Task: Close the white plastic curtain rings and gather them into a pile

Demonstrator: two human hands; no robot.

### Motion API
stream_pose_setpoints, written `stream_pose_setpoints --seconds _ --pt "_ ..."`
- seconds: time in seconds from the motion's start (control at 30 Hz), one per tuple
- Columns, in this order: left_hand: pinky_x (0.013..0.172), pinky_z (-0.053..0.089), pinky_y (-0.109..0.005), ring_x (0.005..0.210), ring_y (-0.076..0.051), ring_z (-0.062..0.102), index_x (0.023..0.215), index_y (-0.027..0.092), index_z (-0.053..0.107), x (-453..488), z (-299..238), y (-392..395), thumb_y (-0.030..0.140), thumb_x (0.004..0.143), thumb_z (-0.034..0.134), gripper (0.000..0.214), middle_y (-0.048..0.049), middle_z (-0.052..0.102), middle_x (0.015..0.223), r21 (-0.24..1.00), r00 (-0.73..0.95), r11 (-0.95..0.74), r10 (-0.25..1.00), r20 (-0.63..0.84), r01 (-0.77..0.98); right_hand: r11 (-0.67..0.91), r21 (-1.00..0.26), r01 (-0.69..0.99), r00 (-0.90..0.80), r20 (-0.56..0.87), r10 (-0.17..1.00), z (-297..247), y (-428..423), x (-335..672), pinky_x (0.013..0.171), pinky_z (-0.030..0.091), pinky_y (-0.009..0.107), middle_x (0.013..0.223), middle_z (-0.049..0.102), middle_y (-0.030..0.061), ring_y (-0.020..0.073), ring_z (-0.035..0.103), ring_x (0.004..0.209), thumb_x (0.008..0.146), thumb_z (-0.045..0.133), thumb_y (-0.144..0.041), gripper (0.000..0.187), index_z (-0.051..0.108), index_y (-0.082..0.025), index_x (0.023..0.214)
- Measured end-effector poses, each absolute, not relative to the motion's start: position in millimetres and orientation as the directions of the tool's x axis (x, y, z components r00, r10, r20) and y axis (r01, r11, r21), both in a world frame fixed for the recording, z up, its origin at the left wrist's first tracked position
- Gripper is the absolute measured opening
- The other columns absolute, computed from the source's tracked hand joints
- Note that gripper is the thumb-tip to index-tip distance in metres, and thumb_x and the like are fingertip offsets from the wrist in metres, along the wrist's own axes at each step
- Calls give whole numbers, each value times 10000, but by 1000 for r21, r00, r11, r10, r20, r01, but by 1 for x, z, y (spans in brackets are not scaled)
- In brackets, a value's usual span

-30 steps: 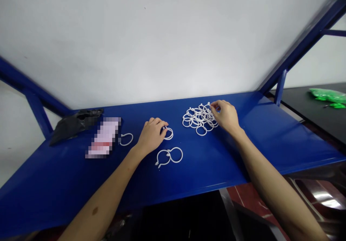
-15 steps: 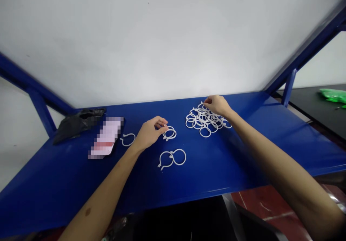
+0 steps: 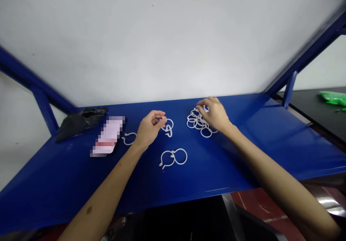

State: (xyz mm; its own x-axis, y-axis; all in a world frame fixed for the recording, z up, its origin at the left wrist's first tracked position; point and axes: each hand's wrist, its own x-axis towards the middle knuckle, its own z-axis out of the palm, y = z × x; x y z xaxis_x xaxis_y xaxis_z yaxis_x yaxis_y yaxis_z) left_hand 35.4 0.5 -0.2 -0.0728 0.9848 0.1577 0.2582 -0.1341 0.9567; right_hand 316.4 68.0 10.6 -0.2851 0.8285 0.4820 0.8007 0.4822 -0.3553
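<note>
My left hand point(image 3: 150, 127) pinches a white plastic shower curtain ring point(image 3: 172, 123) between thumb and fingers. A second ring point(image 3: 169, 131) hangs linked through it, turned nearly edge-on. To the right, my right hand point(image 3: 214, 114) is over a pile of similar rings point(image 3: 191, 124), fingers curled closed around a ring point(image 3: 206, 108) at the top; palm and fingers hide part of the pile. In front of my left hand lie two joined rings point(image 3: 180, 164), the left one with its clasp open. Another open ring point(image 3: 129, 144) rests left of my left wrist.
A phone point(image 3: 109, 136) with a blurred-out screen lies on the blue table point(image 3: 211, 176) at the left, beside a crumpled black plastic bag point(image 3: 72, 125). Blue frame bars point(image 3: 44, 107) rise at both sides before a pale wall. A green bag point(image 3: 333, 98) sits on a dark surface far right.
My right hand has shifted a little left over the pile, covering more rings. The lower ring at my left hand has swung from lying flat to nearly edge-on, and my left hand has risen slightly.
</note>
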Motion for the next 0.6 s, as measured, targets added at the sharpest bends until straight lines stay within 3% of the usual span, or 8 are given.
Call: stream_pose_setpoints --seconds 0.13,0.2,0.3,0.47,0.6 --pt "657 520 -282 664 -129 669 1059 200 651 39 0 -2 374 804 749 324 -28 700 955 967 6 -177 984 179 182 682 -443 582 -566 383 730 0 22 276 961 483 452 1142 682 83 258 613 1066 962 585 -414 261 656 -257 1158" --pt "657 526 -277 643 -119 666 1068 207 651 40 0 -4 379 811 753 326 -20 700 947 969 35 -177 984 174 173 709 -467 528 -620 359 698 -4 3 259 982 484 449 1208 659 102 265 601 1124 953 603 -445 334 618 -236 1213" --pt "626 523 -270 601 -109 658 1072 214 651 42 0 -6 382 824 744 313 -16 700 945 970 51 -156 988 149 188 662 -538 522 -597 323 734 -8 -11 245 914 517 432 1153 672 104 258 629 1053 920 653 -461 370 595 -219 1194" --pt "618 529 -272 660 -135 677 1068 211 653 46 1 -8 358 834 724 285 -33 716 946 952 64 -182 983 171 246 532 -725 438 -480 312 820 -6 -14 244 742 535 350 927 686 46 182 641 808 904 664 -304 208 613 -210 1083" --pt "646 516 -275 693 -138 676 1082 218 660 49 6 -12 317 851 707 256 -31 735 945 909 85 -275 962 261 313 506 -819 270 -448 358 819 -1 -16 249 756 548 341 991 687 51 166 641 836 886 666 -281 355 577 -212 1222"
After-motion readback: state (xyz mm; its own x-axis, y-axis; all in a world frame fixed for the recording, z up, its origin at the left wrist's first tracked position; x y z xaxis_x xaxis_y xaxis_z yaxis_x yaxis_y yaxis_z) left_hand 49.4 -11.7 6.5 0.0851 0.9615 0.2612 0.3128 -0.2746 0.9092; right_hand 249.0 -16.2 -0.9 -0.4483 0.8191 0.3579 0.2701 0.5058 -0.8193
